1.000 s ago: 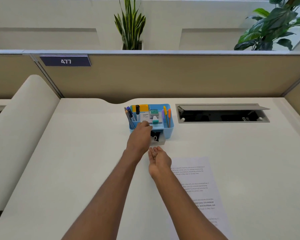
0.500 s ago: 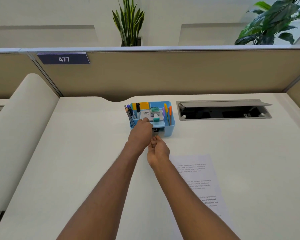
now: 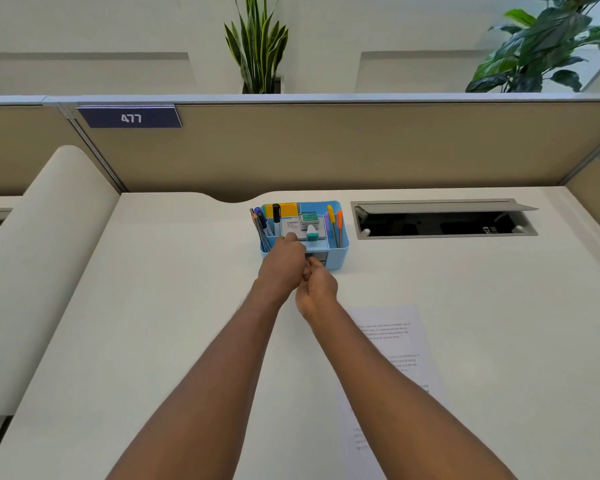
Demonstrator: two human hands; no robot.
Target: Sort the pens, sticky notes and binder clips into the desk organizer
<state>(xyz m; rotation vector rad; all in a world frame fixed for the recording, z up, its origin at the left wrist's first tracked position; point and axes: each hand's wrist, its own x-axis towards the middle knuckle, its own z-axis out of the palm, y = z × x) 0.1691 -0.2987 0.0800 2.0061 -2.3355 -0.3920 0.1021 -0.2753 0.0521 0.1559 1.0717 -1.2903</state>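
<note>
A light-blue desk organizer [image 3: 342,251] stands at the back middle of the white desk. Several pens [image 3: 263,224] stick up in its left compartment, and yellow, purple and orange pens [image 3: 334,220] in its right one. A yellow sticky-note pad [image 3: 288,209] stands at its back, with a white box and a green-topped item in the middle. My left hand [image 3: 282,268] grips the organizer's front wall, fingers curled over the rim. My right hand [image 3: 317,285] presses its fingertips against the small grey drawer [image 3: 321,259] in the organizer's front. The drawer sits almost flush and its contents are hidden.
A printed sheet of paper [image 3: 394,341] lies on the desk to the right of my right arm. An open cable hatch [image 3: 444,221] is sunk into the desk right of the organizer. A beige partition [image 3: 326,150] closes the back; a curved divider [image 3: 49,258] borders the left.
The drawer, pulled out earlier with black clips showing, has slid back into the organizer. My right hand moved forward from palm-up on the desk to the drawer front. My left hand stayed on the organizer.
</note>
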